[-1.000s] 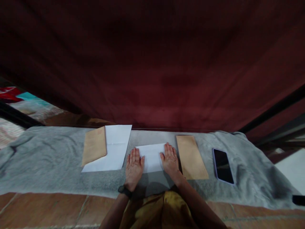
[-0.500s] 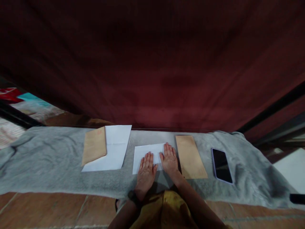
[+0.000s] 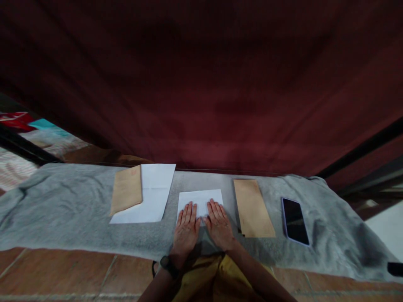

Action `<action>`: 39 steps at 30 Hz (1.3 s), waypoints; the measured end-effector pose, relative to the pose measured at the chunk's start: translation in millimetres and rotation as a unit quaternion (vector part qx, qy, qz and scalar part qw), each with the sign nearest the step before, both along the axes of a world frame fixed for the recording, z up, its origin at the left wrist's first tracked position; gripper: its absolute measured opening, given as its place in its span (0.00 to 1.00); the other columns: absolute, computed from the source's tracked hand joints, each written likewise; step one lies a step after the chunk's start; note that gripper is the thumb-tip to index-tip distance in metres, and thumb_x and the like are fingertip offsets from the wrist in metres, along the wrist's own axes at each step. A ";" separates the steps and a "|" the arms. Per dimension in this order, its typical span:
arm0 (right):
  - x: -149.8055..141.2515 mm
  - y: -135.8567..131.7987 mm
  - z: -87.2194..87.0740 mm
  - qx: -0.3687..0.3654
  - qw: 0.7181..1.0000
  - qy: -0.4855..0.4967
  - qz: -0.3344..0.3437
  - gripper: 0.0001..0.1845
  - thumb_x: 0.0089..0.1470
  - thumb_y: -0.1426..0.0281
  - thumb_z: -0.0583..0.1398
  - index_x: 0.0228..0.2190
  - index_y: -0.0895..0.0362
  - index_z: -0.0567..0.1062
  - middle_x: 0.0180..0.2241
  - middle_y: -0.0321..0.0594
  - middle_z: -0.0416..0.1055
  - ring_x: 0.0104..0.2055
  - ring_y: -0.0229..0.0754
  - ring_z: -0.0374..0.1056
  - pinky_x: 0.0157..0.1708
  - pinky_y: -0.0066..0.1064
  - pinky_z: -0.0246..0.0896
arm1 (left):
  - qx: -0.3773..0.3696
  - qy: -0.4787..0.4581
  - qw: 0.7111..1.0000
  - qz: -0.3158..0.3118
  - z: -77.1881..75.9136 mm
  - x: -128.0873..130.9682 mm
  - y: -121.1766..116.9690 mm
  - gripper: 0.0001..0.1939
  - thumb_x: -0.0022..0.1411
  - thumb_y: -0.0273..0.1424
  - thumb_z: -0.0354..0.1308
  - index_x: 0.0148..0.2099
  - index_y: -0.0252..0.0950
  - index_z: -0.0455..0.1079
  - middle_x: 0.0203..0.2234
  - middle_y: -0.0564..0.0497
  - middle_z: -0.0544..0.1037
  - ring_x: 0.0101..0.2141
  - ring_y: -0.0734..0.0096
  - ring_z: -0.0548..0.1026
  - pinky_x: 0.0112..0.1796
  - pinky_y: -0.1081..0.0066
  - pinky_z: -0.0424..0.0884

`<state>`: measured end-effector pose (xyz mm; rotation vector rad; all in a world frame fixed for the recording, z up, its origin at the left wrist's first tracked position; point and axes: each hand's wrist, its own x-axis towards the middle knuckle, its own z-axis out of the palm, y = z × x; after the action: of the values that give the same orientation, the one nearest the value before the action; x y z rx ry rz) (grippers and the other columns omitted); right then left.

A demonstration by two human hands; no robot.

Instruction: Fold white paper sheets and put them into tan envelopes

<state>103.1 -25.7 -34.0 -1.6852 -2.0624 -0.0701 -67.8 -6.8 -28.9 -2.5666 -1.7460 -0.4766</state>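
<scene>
A white sheet of paper (image 3: 200, 196), seemingly folded, lies flat on the grey cloth (image 3: 78, 226) in front of me. My left hand (image 3: 186, 228) rests palm down on its left part, fingers stretched out. On the right part lies my right hand (image 3: 218, 224), also flat with the fingers extended. The thumbs point toward each other near the paper's lower middle, a small gap between them. Both hands cover much of the paper's near edge. Just right of my right hand are brown envelopes (image 3: 253, 207), apparently stacked.
To the left, a brown envelope (image 3: 126, 188) overlaps a larger creased white sheet (image 3: 155, 193). A phone (image 3: 295, 220) with a dark screen and pale purple edge lies at the right. Behind the cloth-covered surface hangs a dark red curtain (image 3: 214, 105). Tiled floor (image 3: 63, 272) shows along the near side.
My left hand has shifted slightly left and my right hand has slid down toward me, uncovering the paper's far right corner. Both stay flat on the sheet. The view has shifted slightly.
</scene>
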 end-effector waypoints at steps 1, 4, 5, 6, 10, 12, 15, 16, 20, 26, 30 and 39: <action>5.3 -1.5 -0.2 0.002 1.000 -0.001 -0.010 0.31 0.70 0.63 0.50 0.68 0.62 0.58 0.68 0.51 0.58 0.70 0.49 0.55 0.68 0.46 0.50 | 0.000 -0.006 1.000 0.008 -0.4 -2.2 -0.7 0.30 0.73 0.35 0.43 0.73 0.33 0.55 0.69 0.39 0.60 0.69 0.54 0.58 0.65 0.50 0.58; 18.7 -5.6 -1.0 0.007 0.999 -0.004 -0.036 0.31 0.71 0.61 0.49 0.69 0.63 0.58 0.68 0.52 0.58 0.70 0.50 0.55 0.68 0.46 0.50 | 0.001 -0.028 0.999 0.035 -1.2 -9.9 -4.1 0.30 0.73 0.38 0.43 0.72 0.29 0.56 0.69 0.36 0.61 0.68 0.52 0.59 0.65 0.49 0.58; 21.4 -6.9 -1.3 0.008 0.999 -0.005 -0.044 0.31 0.71 0.61 0.49 0.69 0.63 0.57 0.68 0.52 0.59 0.70 0.51 0.55 0.68 0.46 0.50 | 0.003 -0.036 0.998 0.043 -1.2 -12.5 -5.7 0.31 0.73 0.39 0.43 0.71 0.28 0.57 0.68 0.35 0.61 0.68 0.51 0.59 0.65 0.49 0.57; 23.0 -8.2 -1.7 0.008 0.999 -0.008 -0.050 0.32 0.71 0.60 0.49 0.69 0.64 0.56 0.68 0.53 0.59 0.70 0.51 0.54 0.68 0.46 0.50 | 0.005 -0.045 0.998 0.051 -1.0 -15.3 -7.4 0.31 0.73 0.39 0.43 0.71 0.27 0.57 0.68 0.34 0.61 0.68 0.50 0.59 0.66 0.49 0.57; 23.3 -11.4 -3.0 0.009 0.998 -0.020 -0.062 0.33 0.71 0.60 0.49 0.70 0.65 0.53 0.68 0.55 0.58 0.70 0.52 0.54 0.68 0.47 0.50 | 0.004 -0.083 0.993 0.086 0.8 -27.2 -11.9 0.31 0.72 0.40 0.44 0.70 0.27 0.58 0.68 0.33 0.62 0.68 0.48 0.59 0.65 0.47 0.57; 22.4 -11.7 -3.4 0.014 0.998 -0.021 -0.066 0.34 0.71 0.61 0.50 0.70 0.65 0.53 0.68 0.55 0.58 0.70 0.53 0.54 0.68 0.47 0.50 | -0.014 -0.114 0.988 0.105 2.5 -33.5 -10.2 0.30 0.72 0.39 0.45 0.69 0.28 0.61 0.66 0.34 0.65 0.67 0.48 0.62 0.64 0.46 0.60; 22.2 -11.3 -4.2 0.021 0.997 -0.018 -0.066 0.34 0.71 0.61 0.50 0.70 0.65 0.52 0.67 0.55 0.60 0.70 0.53 0.56 0.68 0.47 0.50 | -0.059 -0.201 0.968 0.135 7.3 -41.2 0.0 0.27 0.69 0.38 0.47 0.65 0.31 0.66 0.61 0.35 0.72 0.62 0.46 0.69 0.60 0.44 0.64; 22.5 -11.2 -4.5 0.023 0.997 -0.017 -0.065 0.34 0.71 0.61 0.50 0.70 0.64 0.52 0.67 0.55 0.60 0.69 0.53 0.56 0.68 0.48 0.51 | -0.070 -0.231 0.960 0.141 9.6 -43.0 5.3 0.27 0.68 0.39 0.48 0.63 0.32 0.68 0.59 0.36 0.74 0.60 0.46 0.71 0.59 0.44 0.66; 23.5 -10.8 -5.4 0.030 0.997 -0.014 -0.063 0.34 0.71 0.62 0.50 0.70 0.64 0.52 0.67 0.55 0.60 0.69 0.53 0.57 0.67 0.48 0.51 | -0.153 -0.363 0.897 0.198 20.2 -45.7 29.2 0.27 0.60 0.40 0.59 0.58 0.32 0.73 0.47 0.37 0.81 0.49 0.46 0.79 0.52 0.49 0.72; 22.9 -10.3 -6.0 0.031 0.997 -0.013 -0.063 0.32 0.70 0.63 0.50 0.68 0.65 0.57 0.67 0.55 0.61 0.69 0.52 0.57 0.67 0.47 0.52 | -0.236 -0.477 0.809 0.249 31.4 -40.8 42.3 0.26 0.48 0.42 0.67 0.47 0.32 0.75 0.29 0.48 0.81 0.33 0.56 0.80 0.39 0.58 0.76; 24.6 -10.7 -1.9 0.023 0.998 0.002 -0.061 0.30 0.70 0.64 0.49 0.68 0.64 0.57 0.67 0.55 0.61 0.69 0.52 0.57 0.67 0.48 0.52 | -0.246 -0.515 0.783 0.249 40.6 -38.0 32.2 0.24 0.44 0.45 0.69 0.39 0.34 0.76 0.29 0.48 0.81 0.34 0.59 0.80 0.36 0.63 0.75; -2.1 -7.5 56.5 -0.014 0.992 0.077 0.095 0.41 0.66 0.63 0.54 0.72 0.54 0.44 0.73 0.45 0.47 0.72 0.49 0.50 0.67 0.45 0.55 | -0.259 -0.585 0.747 0.179 104.7 -13.0 30.4 0.22 0.47 0.47 0.68 0.37 0.36 0.74 0.29 0.50 0.80 0.30 0.65 0.77 0.28 0.70 0.70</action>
<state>101.0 -33.2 22.5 -1.4531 -2.1037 0.1482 -80.8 23.5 75.8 -2.0689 -2.9410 -2.1901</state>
